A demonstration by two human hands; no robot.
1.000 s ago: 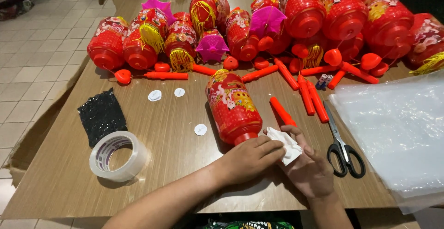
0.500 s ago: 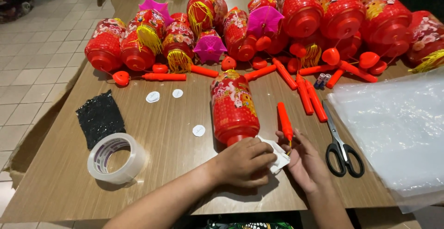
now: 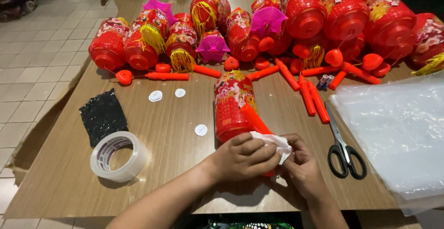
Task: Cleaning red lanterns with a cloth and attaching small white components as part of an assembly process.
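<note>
A red plastic lantern (image 3: 232, 106) lies on its side in the middle of the wooden table (image 3: 175, 141), its base toward me. My left hand (image 3: 243, 157) covers that near end and pinches a white crumpled paper piece (image 3: 276, 142). My right hand (image 3: 300, 166) grips the same white piece from the right. A red plastic stick (image 3: 254, 118) rests against the lantern and runs down between my hands; its lower end is hidden.
Many red lanterns (image 3: 342, 12) with yellow tassels and pink star pieces (image 3: 212, 48) crowd the far side. Loose red sticks (image 3: 312, 97), black-handled scissors (image 3: 344, 148), clear plastic bags (image 3: 402, 127), a tape roll (image 3: 118, 156), a black mesh piece (image 3: 102, 116) and white round stickers (image 3: 155, 96) lie around.
The red stick that lay to the right of the lantern now leans against it between my hands. Both hands have closed in on the white paper at the lantern's base.
</note>
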